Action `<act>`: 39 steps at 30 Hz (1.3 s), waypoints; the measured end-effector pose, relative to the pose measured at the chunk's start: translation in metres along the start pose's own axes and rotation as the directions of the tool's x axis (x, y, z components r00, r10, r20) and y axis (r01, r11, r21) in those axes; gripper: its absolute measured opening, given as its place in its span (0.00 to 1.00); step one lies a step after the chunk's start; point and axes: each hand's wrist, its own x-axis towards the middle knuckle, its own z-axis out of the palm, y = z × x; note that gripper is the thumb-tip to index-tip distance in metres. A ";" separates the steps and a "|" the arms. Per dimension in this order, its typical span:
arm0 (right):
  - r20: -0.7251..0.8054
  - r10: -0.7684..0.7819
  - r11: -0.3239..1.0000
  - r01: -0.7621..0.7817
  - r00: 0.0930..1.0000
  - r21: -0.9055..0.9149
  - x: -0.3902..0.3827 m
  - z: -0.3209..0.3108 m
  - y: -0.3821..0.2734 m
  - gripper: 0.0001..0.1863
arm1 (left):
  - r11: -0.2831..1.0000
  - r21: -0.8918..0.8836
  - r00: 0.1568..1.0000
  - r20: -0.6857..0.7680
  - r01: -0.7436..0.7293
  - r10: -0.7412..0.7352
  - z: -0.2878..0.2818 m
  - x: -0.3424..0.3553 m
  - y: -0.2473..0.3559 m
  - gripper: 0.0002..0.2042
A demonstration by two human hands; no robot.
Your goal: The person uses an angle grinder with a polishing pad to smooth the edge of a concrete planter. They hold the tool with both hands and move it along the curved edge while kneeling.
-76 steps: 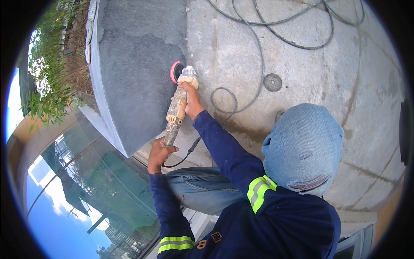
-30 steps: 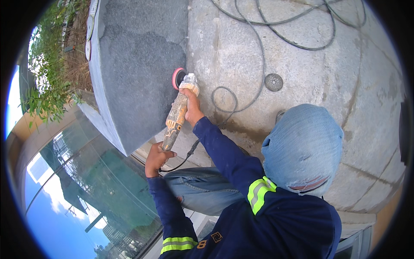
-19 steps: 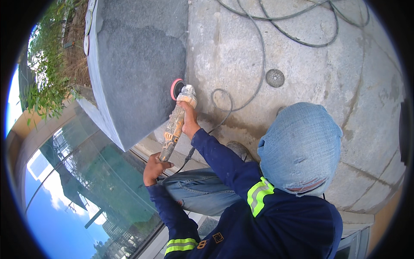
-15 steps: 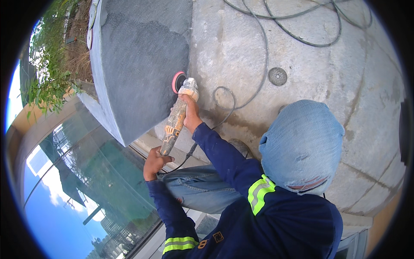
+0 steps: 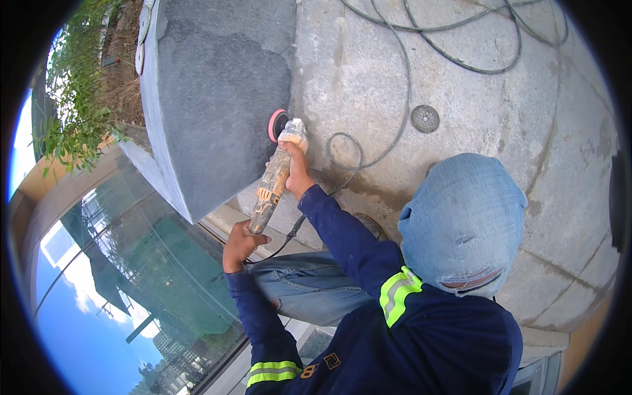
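Observation:
A dusty angle grinder with a pink-rimmed round pad is held at a slant across the near edge of a dark grey stone slab. The pad sits at the slab's right border, turned on edge; whether it presses on the stone I cannot tell. My right hand wraps the tool's body just behind its head. Around the rear end of the handle closes my left hand. From there a black cord runs off to the right.
A grey cable loops over the concrete floor, near a round grey disc. A rounded faded-denim form stands right of my arms. Reflective glass lies at left, below leafy plants.
The grinder and both hands have shifted slightly to the right, the pad moving closer to the slab's right border. Both hands keep their grip.

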 end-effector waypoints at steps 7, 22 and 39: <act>-0.016 -0.040 0.999 0.039 0.999 -0.005 0.010 0.010 -0.013 0.22 | 0.995 -0.010 0.995 0.003 0.104 -0.104 -0.002 0.001 0.040 0.12; -0.017 -0.063 0.997 0.064 0.998 0.044 0.018 0.010 -0.013 0.21 | 0.995 0.033 0.996 -0.005 0.092 -0.091 -0.003 0.004 0.045 0.14; -0.009 -0.026 1.000 0.026 1.000 0.013 0.009 0.007 -0.005 0.22 | 0.995 -0.009 0.995 0.013 0.104 -0.104 -0.004 -0.002 0.033 0.14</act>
